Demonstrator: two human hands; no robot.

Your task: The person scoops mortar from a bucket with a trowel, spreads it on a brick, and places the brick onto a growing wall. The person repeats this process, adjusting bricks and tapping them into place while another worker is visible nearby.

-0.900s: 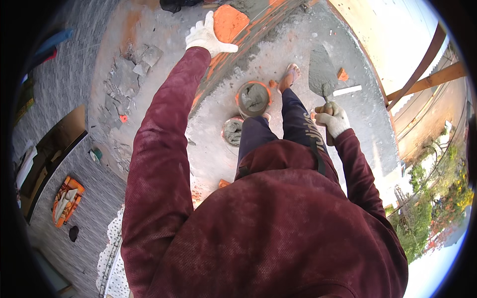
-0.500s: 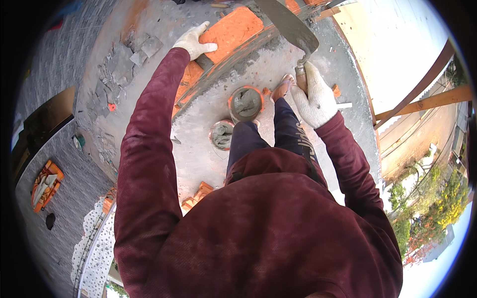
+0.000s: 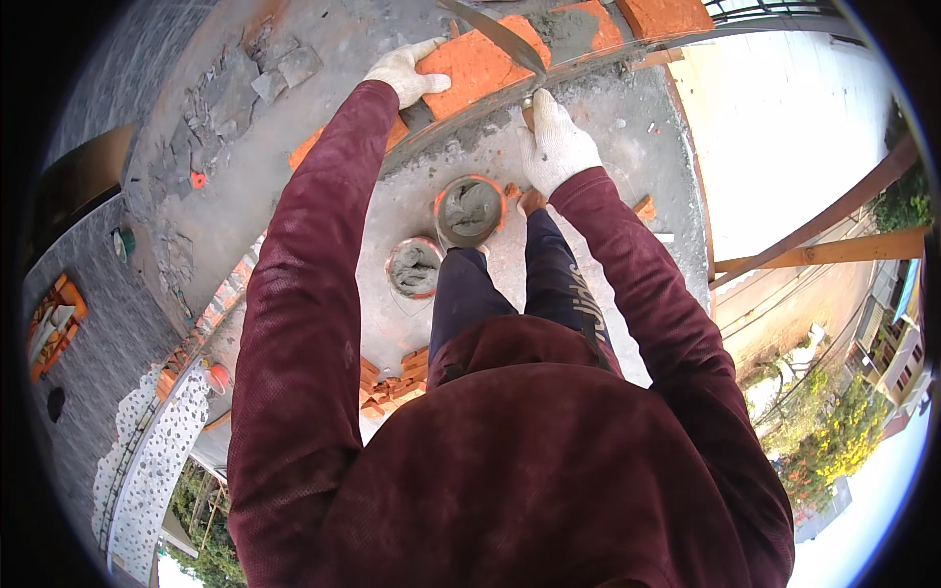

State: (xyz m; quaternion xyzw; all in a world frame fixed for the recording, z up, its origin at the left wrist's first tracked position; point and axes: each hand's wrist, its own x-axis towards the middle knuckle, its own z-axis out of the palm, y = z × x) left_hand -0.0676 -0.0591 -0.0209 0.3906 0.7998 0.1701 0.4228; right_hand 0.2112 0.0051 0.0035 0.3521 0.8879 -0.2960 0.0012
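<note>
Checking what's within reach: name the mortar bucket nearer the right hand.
The upper-right bucket, larger in view; the other bucket sits lower left, farther from the right hand.

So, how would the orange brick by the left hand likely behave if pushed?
The orange brick is probably stiff and heavy, being a thick block. Its flat faces suggest sliding, not rolling. Its matte surface hints at decent grip.

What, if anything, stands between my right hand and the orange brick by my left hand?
The masonry trowel: your right hand grips its handle, and its blade slants across the right part of the orange brick in this view.
</note>
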